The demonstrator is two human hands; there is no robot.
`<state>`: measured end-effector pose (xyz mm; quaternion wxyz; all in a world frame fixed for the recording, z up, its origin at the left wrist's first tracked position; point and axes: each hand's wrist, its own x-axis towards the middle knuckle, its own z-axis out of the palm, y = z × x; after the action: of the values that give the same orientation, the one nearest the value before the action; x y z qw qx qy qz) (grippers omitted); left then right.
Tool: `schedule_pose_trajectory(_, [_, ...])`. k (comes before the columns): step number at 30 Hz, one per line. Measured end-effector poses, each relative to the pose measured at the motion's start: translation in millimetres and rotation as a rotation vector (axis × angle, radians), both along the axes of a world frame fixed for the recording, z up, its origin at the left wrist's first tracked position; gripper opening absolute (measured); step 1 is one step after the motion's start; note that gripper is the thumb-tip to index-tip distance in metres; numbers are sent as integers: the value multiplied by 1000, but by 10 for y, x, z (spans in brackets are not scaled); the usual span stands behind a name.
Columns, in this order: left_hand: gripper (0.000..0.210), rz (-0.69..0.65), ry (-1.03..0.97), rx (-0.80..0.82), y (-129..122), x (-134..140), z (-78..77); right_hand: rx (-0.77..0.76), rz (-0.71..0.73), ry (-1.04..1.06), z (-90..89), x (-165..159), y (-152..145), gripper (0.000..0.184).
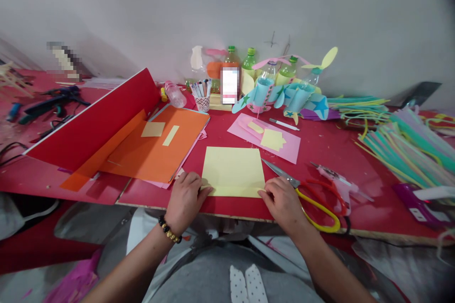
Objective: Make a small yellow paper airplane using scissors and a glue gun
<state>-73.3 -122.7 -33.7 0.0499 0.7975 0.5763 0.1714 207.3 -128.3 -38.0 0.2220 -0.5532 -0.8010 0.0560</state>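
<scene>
The pale yellow sheet (232, 165) lies flat near the front edge of the red bench (218, 130), right of the orange sheets (185, 132) and left of the scissors (294, 182). The left hand (186, 194) pinches its near left corner, thumb on top, and the right hand (283, 201) pinches the near right corner the same way. It looks like thin card or stiff paper: very light, springy enough to keep its shape, probably easy to crease or dent. A narrow band runs along the near edge; whether it is folded over or only creased, I cannot tell. The corners seem the best hold, with light thumb pressure, since a hard squeeze mid-sheet could leave marks.
</scene>
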Motion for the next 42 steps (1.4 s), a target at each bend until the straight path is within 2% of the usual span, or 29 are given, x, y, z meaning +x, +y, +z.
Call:
schedule_pose_trajectory(17, [24,1,45,27,42,-6,-18,49,6,-186,0,-5,70,26])
schedule_pose_trajectory(22, [27,2,41,-11,57,-23,-14,-7,9,-212,18,-3,75,23])
schedule_pose_trajectory(31, [26,7,8,-64,106,-27,31,18,-10,-275,1,-26,84,21])
schedule_pose_trajectory(42, [32,44,120,-61,122,5,20,-3,-8,-320,50,-57,94,18])
